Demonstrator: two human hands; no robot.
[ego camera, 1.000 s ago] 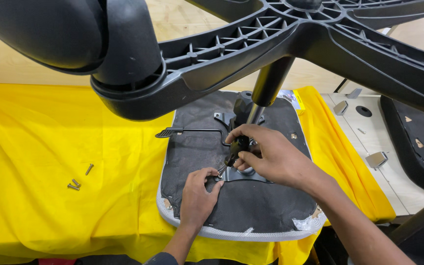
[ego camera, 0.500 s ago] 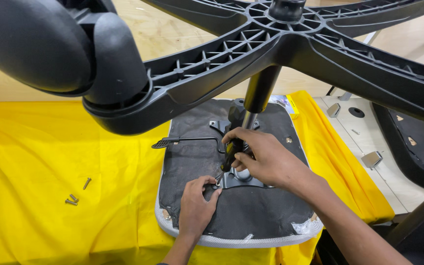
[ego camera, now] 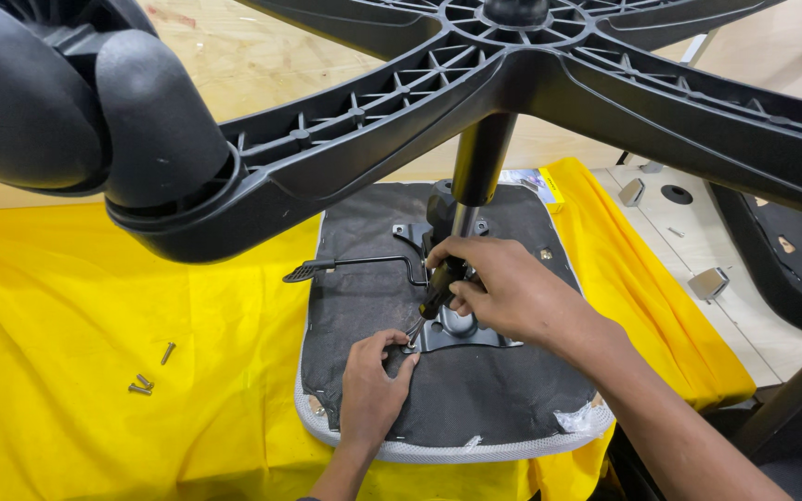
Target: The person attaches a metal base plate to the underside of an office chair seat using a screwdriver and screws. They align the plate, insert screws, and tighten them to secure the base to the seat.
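Star base (ego camera: 549,65) with caster (ego camera: 95,111) is already up on the gas column, seat pan (ego camera: 457,399) lying underside-up on the yellow-covered surface (ego camera: 76,306). Your right hand (ego camera: 512,292) is closed on the screwdriver (ego camera: 433,301), tip at the mounting plate's (ego camera: 461,329) 8 o'clock corner; left hand (ego camera: 368,390) pinches there, contents unclear. Three loose screws (ego camera: 146,376) at 9 o'clock suggest fastening isn't finished.
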